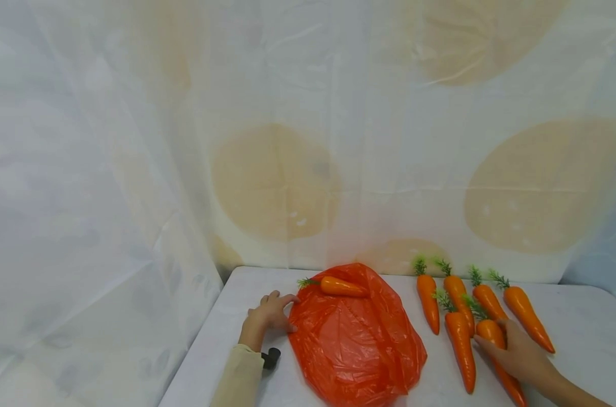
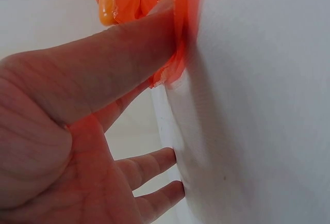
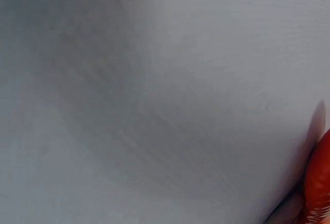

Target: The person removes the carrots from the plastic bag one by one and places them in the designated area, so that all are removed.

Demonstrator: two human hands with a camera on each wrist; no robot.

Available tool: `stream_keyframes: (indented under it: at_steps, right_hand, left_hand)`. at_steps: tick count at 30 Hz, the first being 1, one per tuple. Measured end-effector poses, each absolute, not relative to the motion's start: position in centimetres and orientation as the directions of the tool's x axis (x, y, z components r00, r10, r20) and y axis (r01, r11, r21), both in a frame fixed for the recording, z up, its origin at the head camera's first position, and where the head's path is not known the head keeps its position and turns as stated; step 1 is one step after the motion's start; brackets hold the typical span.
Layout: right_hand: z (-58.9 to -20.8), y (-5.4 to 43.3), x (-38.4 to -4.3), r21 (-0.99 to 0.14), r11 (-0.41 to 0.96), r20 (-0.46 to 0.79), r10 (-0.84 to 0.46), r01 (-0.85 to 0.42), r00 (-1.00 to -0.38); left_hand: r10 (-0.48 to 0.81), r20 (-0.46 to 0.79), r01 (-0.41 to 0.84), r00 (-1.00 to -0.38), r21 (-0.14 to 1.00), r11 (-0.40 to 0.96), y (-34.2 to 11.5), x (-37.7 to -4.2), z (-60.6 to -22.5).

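Observation:
A red plastic bag [image 1: 348,339] lies spread on the table, with one carrot [image 1: 343,286] resting on its far part, green top pointing left. My left hand [image 1: 269,314] is at the bag's left edge, thumb and index finger spread apart. In the left wrist view the straight thumb [image 2: 113,61] reaches to the thin bag film [image 2: 180,22], which covers its tip. On the right, my right hand [image 1: 524,350] grips a carrot [image 1: 493,334] between thumb and fingers. Only part of that carrot [image 3: 318,180] and some fingers show in the right wrist view.
Several more carrots lie right of the bag, among them a left one [image 1: 428,302], a near one [image 1: 460,350] and a far right one [image 1: 528,317]. A black object [image 1: 271,358] sits by the left wrist. A patterned sheet [image 1: 399,169] hangs behind the white table [image 1: 588,333].

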State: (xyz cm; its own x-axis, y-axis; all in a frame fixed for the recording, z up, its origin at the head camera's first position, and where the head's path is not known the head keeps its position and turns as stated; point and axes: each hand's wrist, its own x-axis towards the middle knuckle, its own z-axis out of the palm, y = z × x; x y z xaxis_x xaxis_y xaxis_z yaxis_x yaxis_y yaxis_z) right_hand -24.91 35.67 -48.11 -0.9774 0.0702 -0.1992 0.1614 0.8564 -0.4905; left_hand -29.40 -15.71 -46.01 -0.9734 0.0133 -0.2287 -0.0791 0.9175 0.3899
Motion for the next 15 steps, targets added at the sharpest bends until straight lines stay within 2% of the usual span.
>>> stream_keyframes:
  at_steps: [15]
  right_hand:
    - [-47.30, 35.37, -24.36, -0.465, 0.867, -0.200, 0.092, 0.177, -0.975]
  left_hand:
    - [0.029, -0.228, -0.064, -0.973, 0.390, 0.919, -15.56, -29.28, -45.55]
